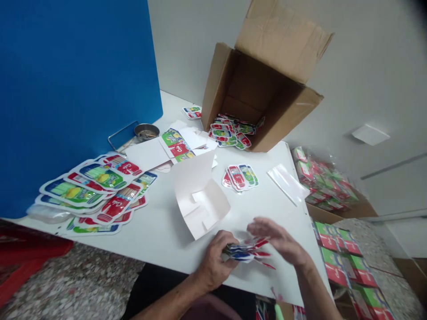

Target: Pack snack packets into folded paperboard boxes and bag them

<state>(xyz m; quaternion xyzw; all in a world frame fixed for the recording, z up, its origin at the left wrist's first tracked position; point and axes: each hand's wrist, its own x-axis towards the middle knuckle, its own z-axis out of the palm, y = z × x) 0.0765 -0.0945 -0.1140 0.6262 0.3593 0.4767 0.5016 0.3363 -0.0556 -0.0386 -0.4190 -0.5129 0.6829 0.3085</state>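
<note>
With the left hand (215, 258), clasping one end of a bundle of packets (245, 254) between fingers and thumb, just above the near edge of the counter (160, 209). With the right hand (280, 240), held spread and raised beside the bundle's fanned end; too blurred to tell whether touching. Gathered together, by the look of it, but not evened up, and not yet in any box.

Just beyond, already folded into shape yet left open, lid raised: a white box (202, 202). Probably still to be handled: past that box to the right, a small stack of packets (240, 177); far left, a large overlapping pile (96, 191); at the back, loose packets (230, 131) at the mouth of a cardboard box (280, 35).

Lying flat near the pile, a printed carton (176, 144), with a metal bowl (147, 126) close by. To the right, some clear plastic (288, 182) and, beyond the edge, closed printed boxes (333, 273), seemingly finished. Standing nearest in the way: the white box's raised lid. Closing off the left side, a blue panel (76, 98).
</note>
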